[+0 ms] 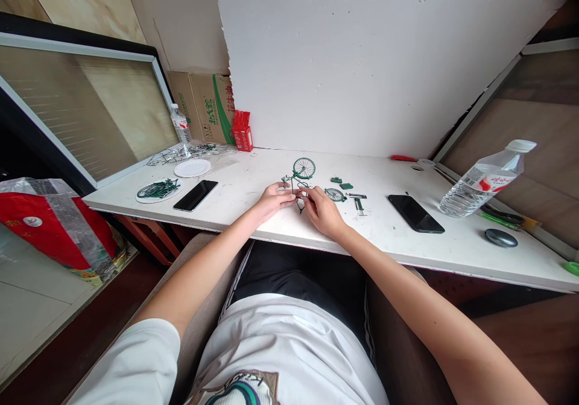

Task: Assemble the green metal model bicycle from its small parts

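White table [253, 209] was pretty cluttered; both hands, left [271, 201] and right [322, 210], had their fingers pinched on the little green bike model [299, 178] at its middle, loose wheel [335, 195] just right.

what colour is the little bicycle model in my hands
Dark green, seen in the head view: the bicycle model.

Small green model bicycle [298, 183], part-built, on white table edge

A makeshift hobby workbench indoors. A white table [253, 178] sits under the hands, a foam board [371, 73] and cardboard box [203, 106] beyond them.
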Demonstrator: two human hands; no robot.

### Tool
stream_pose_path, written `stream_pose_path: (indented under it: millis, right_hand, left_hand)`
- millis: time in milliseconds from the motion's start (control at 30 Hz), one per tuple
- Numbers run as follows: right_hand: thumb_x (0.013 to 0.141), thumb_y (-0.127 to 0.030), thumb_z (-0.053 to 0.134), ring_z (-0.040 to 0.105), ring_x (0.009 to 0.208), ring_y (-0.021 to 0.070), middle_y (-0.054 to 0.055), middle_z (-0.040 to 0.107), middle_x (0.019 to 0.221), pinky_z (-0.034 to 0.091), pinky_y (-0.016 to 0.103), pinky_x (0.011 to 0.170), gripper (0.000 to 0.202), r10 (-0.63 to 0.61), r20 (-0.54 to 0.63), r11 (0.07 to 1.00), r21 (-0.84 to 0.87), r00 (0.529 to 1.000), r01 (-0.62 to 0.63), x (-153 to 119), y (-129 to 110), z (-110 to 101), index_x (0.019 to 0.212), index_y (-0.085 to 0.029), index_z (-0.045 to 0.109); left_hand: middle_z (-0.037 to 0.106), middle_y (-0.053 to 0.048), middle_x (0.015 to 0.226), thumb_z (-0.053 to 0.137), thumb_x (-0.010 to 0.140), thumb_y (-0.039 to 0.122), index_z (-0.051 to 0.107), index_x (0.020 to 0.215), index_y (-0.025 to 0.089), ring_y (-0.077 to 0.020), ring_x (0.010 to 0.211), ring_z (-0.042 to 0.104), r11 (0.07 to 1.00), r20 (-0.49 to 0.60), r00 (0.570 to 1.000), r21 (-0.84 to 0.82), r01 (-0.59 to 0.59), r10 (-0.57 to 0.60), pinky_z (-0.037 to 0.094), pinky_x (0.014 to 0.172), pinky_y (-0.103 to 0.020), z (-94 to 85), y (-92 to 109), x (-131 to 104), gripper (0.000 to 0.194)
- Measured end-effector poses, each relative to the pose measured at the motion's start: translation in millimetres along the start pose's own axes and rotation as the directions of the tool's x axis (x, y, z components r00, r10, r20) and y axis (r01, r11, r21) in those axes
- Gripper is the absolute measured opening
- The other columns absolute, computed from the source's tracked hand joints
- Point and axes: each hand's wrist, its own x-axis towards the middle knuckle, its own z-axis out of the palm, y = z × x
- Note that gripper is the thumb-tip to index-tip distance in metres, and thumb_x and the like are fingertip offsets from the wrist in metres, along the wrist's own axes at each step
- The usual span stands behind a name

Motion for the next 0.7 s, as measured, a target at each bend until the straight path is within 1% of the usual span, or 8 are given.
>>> stream_pose_path:
  millis: [100,200,333,433,533,700]
  right_hand:
    - [0.108,-0.033,0.045,0.065,0.082,0.0238,0.01,0.071,0.106,0.051,0.038,0.073,0.028,0.021,-0.039,0.999,0.045,0.999,-0.019,-0.3,-0.8,-0.4,0.129,-0.023,0.06]
    - [0.106,-0.031,0.048,0.064,0.078,0.0222,0.009,0.072,0.105,0.049,0.036,0.069,0.02,0.048,-0.034,0.996,0.083,0.998,-0.045,-0.8,0.6,0.3,0.121,-0.023,0.058]
    - [0.103,-0.028,0.05,0.065,0.08,0.0229,0.009,0.072,0.105,0.049,0.036,0.07,0.016,0.044,-0.04,0.995,0.096,0.998,-0.04,-0.7,3.5,2.1,0.116,-0.023,0.057]
    - [0.102,-0.027,0.051,0.066,0.085,0.0241,0.01,0.072,0.107,0.049,0.037,0.071,0.014,0.026,-0.034,0.996,0.086,0.999,-0.023,-0.3,3.5,2.5,0.114,-0.023,0.058]
    - [0.103,-0.029,0.052,0.066,0.088,0.0243,0.01,0.07,0.109,0.049,0.037,0.072,0.013,0.015,-0.02,0.996,0.087,1.0,-0.014,0.0,1.7,1.5,0.111,-0.024,0.06]
    - [0.106,-0.032,0.051,0.065,0.088,0.0233,0.009,0.068,0.106,0.049,0.036,0.072,0.014,0.004,0.006,0.994,0.106,1.0,-0.004,0.3,-2.4,-1.7,0.109,-0.024,0.062]
  left_hand:
    - [0.077,-0.013,0.112,0.088,0.075,0.007,0.055,0.109,0.017,-0.0237,0.106,0.076,1.0,-0.008,1.0,0.011,-0.004,0.004,0.046,0.117,-0.051,2.2,1.3,-1.2,0.049]
    - [0.077,-0.013,0.113,0.088,0.075,0.008,0.055,0.109,0.017,-0.0238,0.107,0.076,1.0,-0.004,1.0,0.02,-0.007,0.007,0.046,0.116,-0.05,2.4,1.3,-1.0,0.048]
    - [0.077,-0.016,0.117,0.088,0.075,0.009,0.054,0.107,0.016,-0.0239,0.108,0.076,1.0,0.008,1.0,0.026,-0.003,0.003,0.046,0.115,-0.05,1.8,0.9,-0.6,0.048]
    - [0.078,-0.016,0.117,0.088,0.076,0.009,0.054,0.107,0.016,-0.0235,0.106,0.076,1.0,0.011,1.0,0.028,-0.001,0.0,0.046,0.116,-0.05,1.7,1.0,-0.8,0.047]
    - [0.078,-0.015,0.115,0.088,0.076,0.009,0.054,0.107,0.017,-0.0231,0.105,0.076,1.0,0.017,1.0,0.026,-0.004,0.004,0.046,0.116,-0.051,1.6,0.6,-0.5,0.046]
    - [0.078,-0.014,0.113,0.088,0.075,0.008,0.055,0.105,0.016,-0.0226,0.102,0.077,1.0,0.002,1.0,0.028,-0.014,0.014,0.047,0.115,-0.051,0.7,-1.4,1.1,0.045]
